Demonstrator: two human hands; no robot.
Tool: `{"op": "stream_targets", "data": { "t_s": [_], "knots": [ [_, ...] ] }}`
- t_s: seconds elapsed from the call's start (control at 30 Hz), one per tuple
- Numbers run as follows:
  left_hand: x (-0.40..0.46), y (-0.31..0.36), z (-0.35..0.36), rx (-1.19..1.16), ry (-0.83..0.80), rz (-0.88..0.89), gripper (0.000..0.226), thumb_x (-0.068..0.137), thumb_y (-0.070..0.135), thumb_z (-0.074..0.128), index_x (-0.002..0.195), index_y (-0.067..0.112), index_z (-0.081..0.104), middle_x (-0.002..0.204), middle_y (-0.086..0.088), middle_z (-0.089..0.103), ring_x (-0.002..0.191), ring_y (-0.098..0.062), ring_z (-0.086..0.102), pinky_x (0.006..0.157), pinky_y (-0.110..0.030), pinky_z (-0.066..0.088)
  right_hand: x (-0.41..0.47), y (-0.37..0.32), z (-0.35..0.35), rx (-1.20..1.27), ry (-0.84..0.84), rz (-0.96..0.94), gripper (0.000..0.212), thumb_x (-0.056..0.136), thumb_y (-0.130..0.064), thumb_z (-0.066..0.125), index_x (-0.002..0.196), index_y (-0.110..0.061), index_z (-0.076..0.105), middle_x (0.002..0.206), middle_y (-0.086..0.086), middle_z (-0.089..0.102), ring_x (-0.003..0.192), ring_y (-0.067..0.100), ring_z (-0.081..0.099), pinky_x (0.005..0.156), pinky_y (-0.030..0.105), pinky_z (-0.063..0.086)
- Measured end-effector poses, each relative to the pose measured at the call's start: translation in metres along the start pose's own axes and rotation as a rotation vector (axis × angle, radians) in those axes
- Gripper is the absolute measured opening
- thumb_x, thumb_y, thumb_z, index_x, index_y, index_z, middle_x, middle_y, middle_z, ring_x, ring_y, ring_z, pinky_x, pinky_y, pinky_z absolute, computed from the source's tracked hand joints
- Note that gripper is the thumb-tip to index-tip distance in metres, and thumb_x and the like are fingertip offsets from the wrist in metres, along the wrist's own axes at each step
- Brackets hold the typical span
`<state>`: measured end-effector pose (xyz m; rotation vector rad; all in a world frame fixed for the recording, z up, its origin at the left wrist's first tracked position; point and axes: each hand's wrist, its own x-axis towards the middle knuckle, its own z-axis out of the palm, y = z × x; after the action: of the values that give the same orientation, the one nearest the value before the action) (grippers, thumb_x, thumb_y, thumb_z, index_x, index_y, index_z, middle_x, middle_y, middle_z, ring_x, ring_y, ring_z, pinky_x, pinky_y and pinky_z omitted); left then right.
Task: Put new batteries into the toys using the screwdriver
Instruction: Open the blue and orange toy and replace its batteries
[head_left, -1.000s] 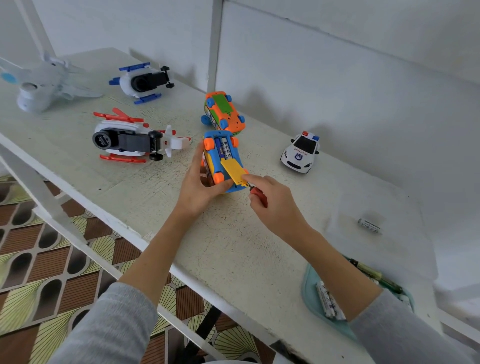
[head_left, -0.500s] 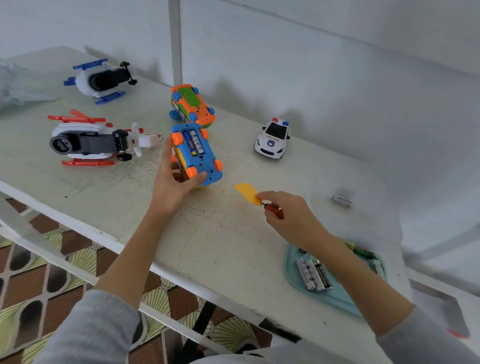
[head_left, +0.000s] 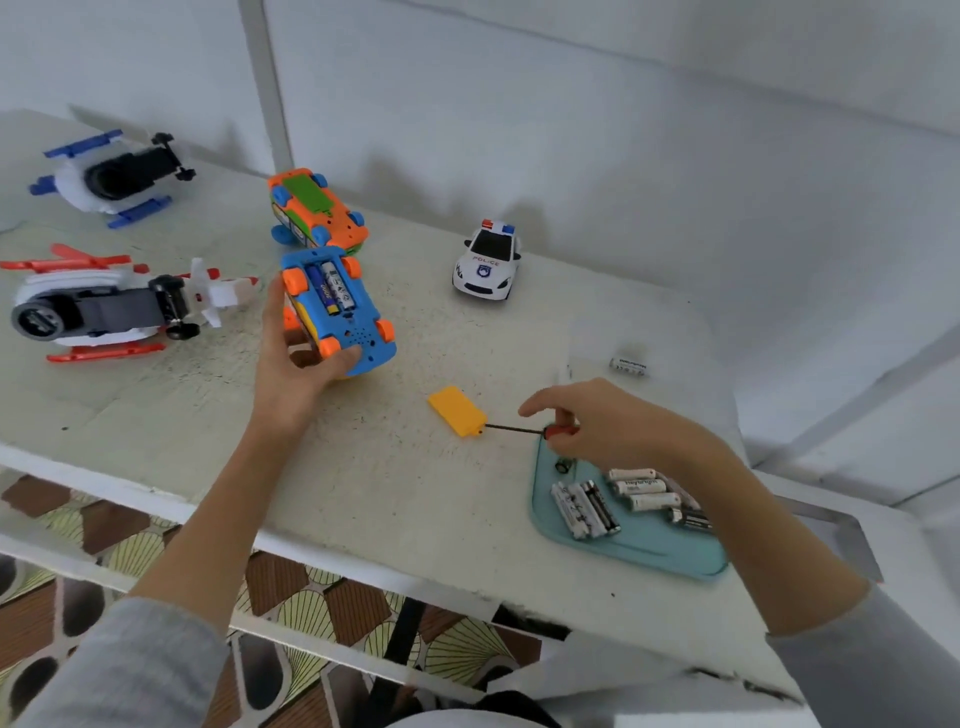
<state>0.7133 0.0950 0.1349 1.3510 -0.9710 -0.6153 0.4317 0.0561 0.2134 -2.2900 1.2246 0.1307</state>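
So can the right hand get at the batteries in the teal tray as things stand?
Probably yes: the right hand hovers just above the teal tray, nothing covers the batteries, but it must first release the red-handled screwdriver.

Glossy plastic blue toy car (head_left: 340, 312) on a rough, speckled table (head_left: 405, 483).

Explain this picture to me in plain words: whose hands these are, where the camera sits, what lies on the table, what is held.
No machine here: a person wears a camera on the head, looking down. The left hand grips an upturned blue toy car, its battery bay open with batteries inside. The right hand holds a red-handled screwdriver, its tip at the yellow battery cover on the white table. A teal tray holds loose batteries. Also there: an orange toy car, a police car, two toy helicopters.
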Motion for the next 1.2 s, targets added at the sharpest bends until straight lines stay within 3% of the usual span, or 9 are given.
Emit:
{"op": "stream_targets", "data": {
  "t_s": [0.1, 0.17, 0.23, 0.4, 0.47, 0.63, 0.97, 1.07, 1.2],
  "knots": [
    [0.0, 0.007, 0.007, -0.004, -0.058, 0.029, 0.092, 0.078, 0.0, 0.072, 0.141, 0.045, 0.023, 0.111, 0.008, 0.056, 0.099, -0.013, 0.061, 0.082, -0.038, 0.054, -0.011, 0.005, -0.011, 0.019, 0.053, -0.008, 0.03, 0.09, -0.013, 0.053, 0.115, -0.029, 0.06, 0.089, -0.002, 0.06, 0.078, 0.017, 0.063, 0.073, 0.027, 0.051],
    [0.002, 0.015, 0.017, 0.004, -0.112, 0.039, 0.097, 0.073, 0.006, 0.075, 0.142, 0.048, 0.022, 0.115, 0.004, 0.054, 0.098, -0.01, 0.06, 0.078, -0.032, 0.052, -0.016, 0.004, -0.016, 0.093, 0.158, -0.046, 0.028, 0.091, -0.014, 0.054, 0.113, -0.029, 0.062, 0.09, 0.001, 0.062, 0.059, -0.001, 0.055, 0.059, 0.013, 0.046],
    [0.005, 0.024, 0.03, 0.014, -0.171, 0.051, 0.1, 0.075, 0.003, 0.075, 0.142, 0.051, 0.018, 0.117, 0.006, 0.051, 0.098, -0.006, 0.058, 0.077, -0.026, 0.049, -0.02, 0.003, -0.023, 0.188, 0.291, -0.08, 0.028, 0.091, -0.012, 0.054, 0.113, -0.027, 0.063, 0.087, 0.002, 0.062, 0.048, -0.004, 0.048, 0.053, 0.008, 0.041],
    [0.013, 0.056, 0.071, 0.036, -0.366, 0.11, 0.103, 0.072, -0.001, 0.076, 0.132, 0.061, 0.018, 0.118, 0.012, 0.047, 0.098, -0.006, 0.057, 0.075, -0.022, 0.05, -0.029, 0.005, -0.043, 0.282, 0.532, -0.134, 0.029, 0.09, -0.009, 0.056, 0.115, -0.021, 0.063, 0.08, -0.011, 0.057, 0.055, -0.014, 0.05, 0.054, 0.004, 0.037],
    [0.014, 0.068, 0.088, 0.034, -0.444, 0.146, 0.101, 0.068, 0.005, 0.075, 0.131, 0.061, 0.021, 0.117, 0.016, 0.047, 0.097, -0.004, 0.058, 0.071, -0.018, 0.052, -0.032, 0.011, -0.053, 0.28, 0.605, -0.142, 0.028, 0.089, -0.009, 0.056, 0.115, -0.019, 0.064, 0.078, -0.018, 0.054, 0.058, -0.015, 0.05, 0.057, 0.005, 0.038],
    [0.012, 0.093, 0.129, 0.043, -0.577, 0.226, 0.102, 0.074, -0.015, 0.068, 0.13, 0.057, 0.022, 0.118, 0.019, 0.044, 0.095, 0.008, 0.058, 0.068, -0.013, 0.051, -0.046, 0.033, -0.076, 0.291, 0.754, -0.123, 0.028, 0.089, -0.007, 0.056, 0.113, -0.02, 0.065, 0.078, -0.017, 0.054, 0.06, -0.01, 0.052, 0.06, 0.006, 0.038],
    [0.015, 0.11, 0.18, 0.115, -0.728, 0.277, 0.102, 0.073, -0.014, 0.068, 0.13, 0.058, 0.025, 0.124, 0.01, 0.041, 0.092, 0.009, 0.058, 0.065, -0.014, 0.052, -0.066, 0.076, -0.089, 0.234, 0.815, -0.095, 0.029, 0.088, -0.005, 0.057, 0.112, -0.017, 0.065, 0.077, -0.021, 0.052, 0.063, -0.01, 0.052, 0.061, 0.004, 0.037],
    [0.019, 0.112, 0.187, 0.175, -0.78, 0.265, 0.102, 0.072, -0.013, 0.068, 0.129, 0.061, 0.025, 0.116, 0.016, 0.043, 0.091, -0.005, 0.06, 0.066, -0.018, 0.054, -0.068, 0.087, -0.089, 0.16, 0.825, -0.079, 0.028, 0.087, -0.006, 0.057, 0.112, -0.017, 0.066, 0.078, -0.014, 0.056, 0.062, -0.002, 0.053, 0.064, 0.009, 0.039],
    [0.03, 0.118, 0.193, 0.305, -0.882, 0.266, 0.104, 0.07, -0.006, 0.071, 0.127, 0.068, 0.026, 0.122, 0.005, 0.045, 0.1, -0.014, 0.058, 0.072, -0.025, 0.058, -0.071, 0.101, -0.091, 0.13, 0.81, -0.018, 0.026, 0.086, -0.011, 0.06, 0.108, -0.021, 0.066, 0.074, -0.01, 0.058, 0.068, 0.009, 0.055, 0.072, 0.032, 0.05]
  ]
}}
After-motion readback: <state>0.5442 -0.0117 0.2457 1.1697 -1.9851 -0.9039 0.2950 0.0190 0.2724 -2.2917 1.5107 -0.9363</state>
